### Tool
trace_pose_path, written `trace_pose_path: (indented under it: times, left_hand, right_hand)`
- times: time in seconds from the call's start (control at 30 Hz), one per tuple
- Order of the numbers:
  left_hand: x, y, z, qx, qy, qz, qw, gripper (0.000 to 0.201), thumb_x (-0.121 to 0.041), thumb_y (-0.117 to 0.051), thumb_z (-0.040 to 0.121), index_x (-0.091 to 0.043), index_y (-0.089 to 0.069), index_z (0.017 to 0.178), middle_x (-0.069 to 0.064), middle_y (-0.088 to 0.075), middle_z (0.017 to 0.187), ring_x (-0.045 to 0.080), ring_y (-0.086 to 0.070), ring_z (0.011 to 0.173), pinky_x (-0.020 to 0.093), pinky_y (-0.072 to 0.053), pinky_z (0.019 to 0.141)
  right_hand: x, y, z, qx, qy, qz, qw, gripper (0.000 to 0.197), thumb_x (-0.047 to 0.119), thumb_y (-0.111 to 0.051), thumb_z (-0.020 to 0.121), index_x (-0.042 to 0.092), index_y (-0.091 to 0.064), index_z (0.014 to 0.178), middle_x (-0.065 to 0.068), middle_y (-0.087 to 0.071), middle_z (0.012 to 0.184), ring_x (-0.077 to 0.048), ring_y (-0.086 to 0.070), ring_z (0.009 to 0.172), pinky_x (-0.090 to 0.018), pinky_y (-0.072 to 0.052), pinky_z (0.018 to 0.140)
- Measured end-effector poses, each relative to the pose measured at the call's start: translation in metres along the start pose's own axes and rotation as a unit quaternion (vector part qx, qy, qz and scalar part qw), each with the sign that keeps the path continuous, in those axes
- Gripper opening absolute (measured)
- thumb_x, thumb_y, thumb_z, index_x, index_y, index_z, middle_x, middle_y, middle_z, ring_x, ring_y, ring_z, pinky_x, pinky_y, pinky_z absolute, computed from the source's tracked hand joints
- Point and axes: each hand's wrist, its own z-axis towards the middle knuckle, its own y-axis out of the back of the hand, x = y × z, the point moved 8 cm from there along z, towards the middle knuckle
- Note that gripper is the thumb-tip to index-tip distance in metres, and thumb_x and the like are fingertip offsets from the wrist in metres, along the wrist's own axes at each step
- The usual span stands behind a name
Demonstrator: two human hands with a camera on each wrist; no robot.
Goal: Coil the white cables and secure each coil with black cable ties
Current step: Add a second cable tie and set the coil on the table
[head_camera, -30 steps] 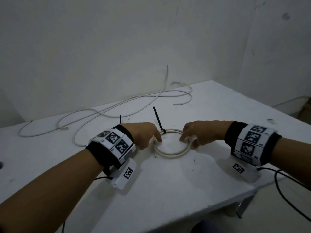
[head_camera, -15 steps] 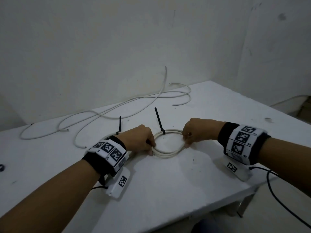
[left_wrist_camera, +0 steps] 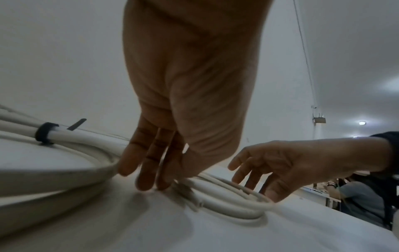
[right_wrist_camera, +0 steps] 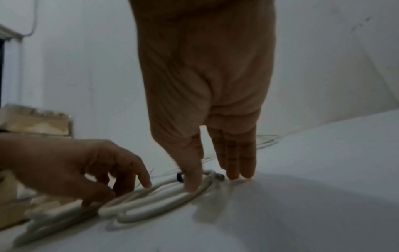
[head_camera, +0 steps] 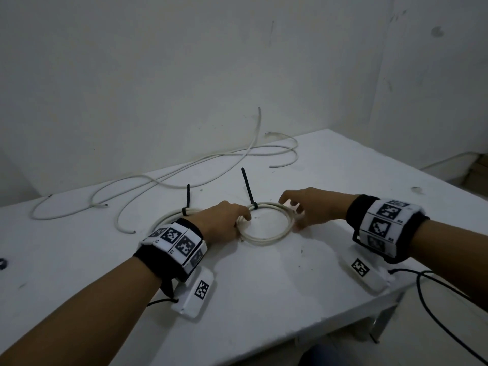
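Two hands on a tied coil [head_camera: 265, 223] at mid-surface [head_camera: 264, 281].
Left hand [head_camera: 220, 224] — fingers straight, pressing the coil's left side; right hand [head_camera: 311, 207] — fingers spread, thumb touching its right side. Black tie [head_camera: 248, 187] at the coil's far side; second tied coil [head_camera: 169, 215] just left.

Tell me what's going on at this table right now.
A person is bundling white cables. Both hands rest on a tied coil lying on the white table: the left hand touches its left side, the right hand its right side, fingers fairly straight. A black cable tie already binds it. A second tied coil lies to the left, and loose cables lie uncoiled behind.
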Motion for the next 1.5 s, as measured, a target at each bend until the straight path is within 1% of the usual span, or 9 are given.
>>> trace_pose_path:
  times: [0.13,0.3,0.4,0.53,0.7,1.0,1.2,1.33,1.5]
  left_hand:
    - [-0.002,0.019,0.004,-0.041,0.035,0.007,0.998,0.03,-0.006,-0.052,0.086,-0.009,-0.051,0.116,0.009,-0.053,0.104,0.023,-0.054,0.081,0.026,-0.042,0.061]
    - [-0.021,0.04,0.033,-0.131,-0.012,-0.008,0.991,0.023,-0.008,-0.056,0.087,-0.008,-0.066,0.108,0.011,-0.065,0.113,0.026,-0.061,0.099,0.032,-0.051,0.084]
    - [-0.028,0.032,0.055,-0.117,-0.019,0.015,0.993,0.034,-0.009,-0.057,0.089,-0.012,-0.062,0.123,0.009,-0.06,0.126,0.025,-0.058,0.113,0.034,-0.047,0.095]
    - [-0.032,0.021,0.072,-0.101,-0.006,0.078,0.992,0.016,-0.002,-0.056,0.084,-0.016,-0.061,0.082,0.01,-0.061,0.096,0.028,-0.058,0.085,0.033,-0.048,0.076]
    - [-0.031,0.019,0.078,-0.11,0.006,0.075,0.991,0.025,0.0,-0.052,0.089,-0.003,-0.066,0.11,0.019,-0.062,0.113,0.036,-0.062,0.098,0.038,-0.051,0.084]
    - [-0.029,0.02,0.076,-0.108,0.012,0.047,0.993,0.017,-0.001,-0.052,0.088,0.0,-0.065,0.099,0.019,-0.063,0.105,0.037,-0.064,0.092,0.04,-0.053,0.083]
    - [-0.021,0.025,0.071,-0.085,0.023,0.077,0.993,0.041,0.006,-0.049,0.085,-0.012,-0.027,0.055,0.012,-0.036,0.062,0.043,-0.062,0.09,0.039,-0.049,0.073]
    - [-0.025,0.021,0.075,-0.075,0.029,0.057,0.995,0.034,0.004,-0.05,0.087,-0.01,-0.037,0.058,0.017,-0.044,0.068,0.042,-0.062,0.093,0.039,-0.048,0.077]
    - [-0.02,0.016,0.072,-0.094,0.043,0.044,0.994,0.032,-0.007,-0.055,0.091,-0.005,-0.057,0.123,0.015,-0.053,0.127,0.033,-0.056,0.113,0.036,-0.045,0.093]
  right_hand:
    - [-0.01,0.007,0.01,-0.022,-0.055,0.082,0.995,0.037,0.009,-0.05,0.092,0.011,-0.047,0.129,-0.011,-0.061,0.119,-0.023,-0.061,0.089,-0.025,-0.052,0.068]
    - [-0.013,0.013,0.022,-0.037,-0.109,0.104,0.988,0.025,0.0,-0.041,0.09,-0.007,-0.058,0.106,-0.021,-0.068,0.085,-0.029,-0.065,0.059,-0.039,-0.06,0.067]
    - [-0.011,0.011,0.03,-0.027,-0.106,0.071,0.991,0.017,-0.001,-0.047,0.087,-0.006,-0.061,0.095,-0.018,-0.065,0.074,-0.027,-0.062,0.054,-0.04,-0.06,0.07]
    - [-0.008,0.01,0.035,-0.031,-0.098,0.031,0.994,0.011,0.0,-0.049,0.086,0.0,-0.059,0.089,-0.014,-0.062,0.068,-0.024,-0.06,0.049,-0.037,-0.061,0.064]
    - [-0.003,0.013,0.033,-0.061,-0.09,-0.022,0.994,0.024,-0.001,-0.05,0.084,0.008,-0.041,0.063,-0.008,-0.046,0.062,-0.021,-0.049,0.045,-0.034,-0.055,0.055]
    - [-0.007,0.009,0.032,-0.061,-0.11,0.008,0.992,0.029,0.009,-0.057,0.084,0.007,-0.04,0.059,-0.006,-0.049,0.052,-0.019,-0.049,0.041,-0.03,-0.052,0.052]
    - [-0.023,0.013,0.024,-0.032,-0.147,0.015,0.988,0.027,0.006,-0.056,0.084,0.007,-0.045,0.06,-0.006,-0.052,0.051,-0.016,-0.049,0.034,-0.024,-0.048,0.044]
    - [-0.022,0.007,0.026,-0.008,-0.154,0.04,0.987,0.023,0.003,-0.058,0.082,0.003,-0.051,0.06,-0.01,-0.057,0.053,-0.023,-0.056,0.043,-0.03,-0.054,0.052]
    - [-0.025,-0.001,0.024,0.034,-0.162,0.121,0.979,0.019,0.008,-0.057,0.087,0.002,-0.06,0.07,-0.011,-0.063,0.066,-0.026,-0.063,0.062,-0.031,-0.054,0.055]
